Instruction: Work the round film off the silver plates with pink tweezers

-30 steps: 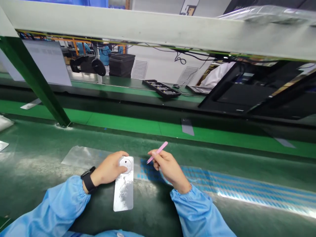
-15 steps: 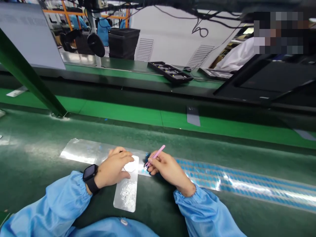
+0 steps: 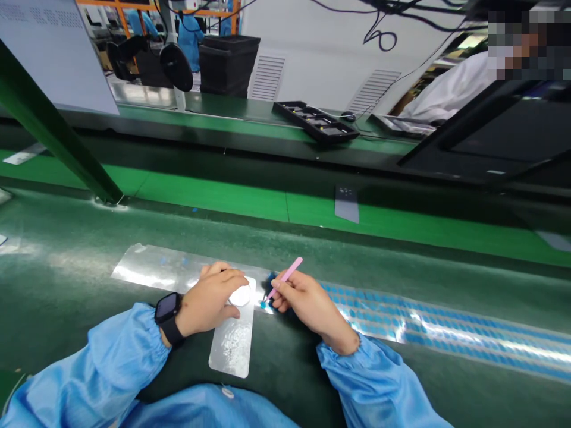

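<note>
**Steady hold, fine tweezer tip**

The left hand [image 3: 209, 302] clamps a white round part [image 3: 241, 295] down on a foil strip [image 3: 232, 345] on the worktop [image 3: 66, 279], fingers curled over it. The right hand [image 3: 312, 309] grasps pink tweezers [image 3: 286, 277], their tip at a tiny blue piece [image 3: 263, 305] beside the part.

Our right hand [image 3: 312, 313] holds slim pink tweezers [image 3: 285, 278] near a white round part [image 3: 241, 295] under our left hand [image 3: 207, 300], on a shiny silver strip [image 3: 232, 348].

The round part [image 3: 241, 295] lies on the foil sheet [image 3: 151, 267] near the assembly belt's [image 3: 66, 285] near edge, under the left hand [image 3: 209, 300]. The label strip [image 3: 437, 330] runs to its right, with the tweezers [image 3: 285, 278] in the right hand [image 3: 307, 306] over the strip's left end. The tray [image 3: 314, 122] sits on the far bench [image 3: 214, 116].
</note>
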`<control>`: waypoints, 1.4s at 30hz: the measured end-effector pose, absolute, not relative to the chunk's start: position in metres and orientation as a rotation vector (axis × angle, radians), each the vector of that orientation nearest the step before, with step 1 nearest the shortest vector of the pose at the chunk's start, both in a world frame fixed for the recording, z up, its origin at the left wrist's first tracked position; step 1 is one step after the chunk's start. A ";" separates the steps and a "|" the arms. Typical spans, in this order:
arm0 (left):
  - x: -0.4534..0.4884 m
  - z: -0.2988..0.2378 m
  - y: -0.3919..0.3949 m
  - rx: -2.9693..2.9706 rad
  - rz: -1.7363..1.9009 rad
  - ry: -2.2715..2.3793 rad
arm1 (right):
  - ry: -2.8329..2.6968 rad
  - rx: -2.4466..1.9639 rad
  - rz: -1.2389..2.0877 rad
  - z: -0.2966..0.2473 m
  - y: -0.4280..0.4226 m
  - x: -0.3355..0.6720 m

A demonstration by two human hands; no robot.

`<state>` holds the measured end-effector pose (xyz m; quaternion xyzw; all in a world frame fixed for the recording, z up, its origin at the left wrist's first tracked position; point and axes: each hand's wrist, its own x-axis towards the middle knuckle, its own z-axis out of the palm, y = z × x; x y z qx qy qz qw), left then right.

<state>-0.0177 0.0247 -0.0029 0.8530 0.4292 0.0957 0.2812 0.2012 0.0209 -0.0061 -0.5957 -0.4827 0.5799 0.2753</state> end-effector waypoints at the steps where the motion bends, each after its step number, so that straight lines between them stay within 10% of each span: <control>1: -0.018 -0.004 0.025 2.285 0.259 1.150 | -1.289 -1.586 1.561 -0.006 0.020 0.201; 42: -0.012 0.004 0.026 2.285 0.083 1.260 | -1.348 -1.690 1.428 -0.002 0.035 0.162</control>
